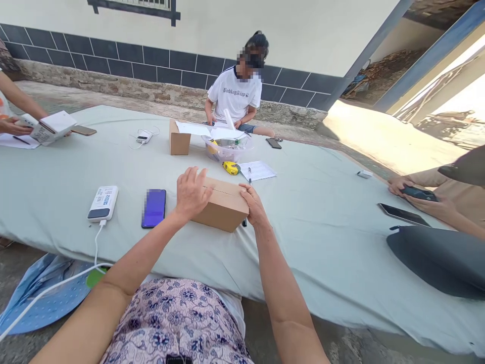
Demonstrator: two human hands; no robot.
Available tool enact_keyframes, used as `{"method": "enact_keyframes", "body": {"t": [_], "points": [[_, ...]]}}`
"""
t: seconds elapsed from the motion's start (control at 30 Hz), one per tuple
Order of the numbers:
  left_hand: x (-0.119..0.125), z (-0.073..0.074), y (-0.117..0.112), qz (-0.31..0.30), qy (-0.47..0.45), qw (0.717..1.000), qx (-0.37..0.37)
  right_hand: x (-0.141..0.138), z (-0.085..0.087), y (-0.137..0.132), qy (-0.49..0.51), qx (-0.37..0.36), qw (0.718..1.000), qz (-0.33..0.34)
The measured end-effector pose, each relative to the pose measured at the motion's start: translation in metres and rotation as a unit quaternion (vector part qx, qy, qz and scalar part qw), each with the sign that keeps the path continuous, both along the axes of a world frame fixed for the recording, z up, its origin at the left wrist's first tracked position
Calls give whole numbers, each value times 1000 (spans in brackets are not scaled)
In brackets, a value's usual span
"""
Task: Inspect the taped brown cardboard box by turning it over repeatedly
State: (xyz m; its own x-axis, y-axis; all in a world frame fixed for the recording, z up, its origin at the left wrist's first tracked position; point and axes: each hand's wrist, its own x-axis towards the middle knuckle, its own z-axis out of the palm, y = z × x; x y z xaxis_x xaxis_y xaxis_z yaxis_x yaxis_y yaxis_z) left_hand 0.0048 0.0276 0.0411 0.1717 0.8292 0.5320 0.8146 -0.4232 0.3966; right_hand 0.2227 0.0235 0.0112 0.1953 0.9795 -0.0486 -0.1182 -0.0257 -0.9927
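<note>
A closed brown cardboard box (222,211) sits on the cloth-covered table right in front of me, a seam running along its top. My left hand (191,192) grips its left end, fingers curved over the top edge. At the right end, my right hand (255,205) holds the corner, thumb along the side and fingertips on the top. A small dark object (244,222) shows partly beside the box under my right hand. Just beyond the box lie a yellow tape measure (231,168) and a sheet of paper (259,171) with a pen on it.
Left of the box lie a phone (154,208) and a white power bank (103,203) with a cable. Farther back stand a clear plastic basin (227,151) and another cardboard box (179,140). People sit across and at both sides. A dark cap (435,255) lies at right.
</note>
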Motion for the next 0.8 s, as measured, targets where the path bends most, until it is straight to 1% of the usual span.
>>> {"method": "enact_keyframes", "body": {"t": [0.07,0.1,0.2,0.27,0.4,0.5,0.57,0.67,0.8], "points": [[15,11,7,-41,93,995,0,0,0,0,-3,1,1000,3],[20,14,10,-56,130,990,-14,0,0,-1,-4,1,1000,3],[28,15,16,-76,196,975,-75,-1,-1,-2,-4,-1,1000,-2],[28,13,19,-78,205,971,-90,-1,-1,-3,-4,0,1000,-6],[25,7,20,-86,188,976,-68,0,-4,-2,-10,5,1000,-8],[26,5,18,-86,180,978,-60,2,-9,-2,0,27,1000,-10],[27,5,17,-83,174,980,-57,2,-13,-3,21,37,999,-17],[29,6,15,-80,163,981,-67,1,-17,-6,46,28,998,-35],[30,9,12,-82,190,975,-76,1,-23,-10,46,31,997,-48]]}}
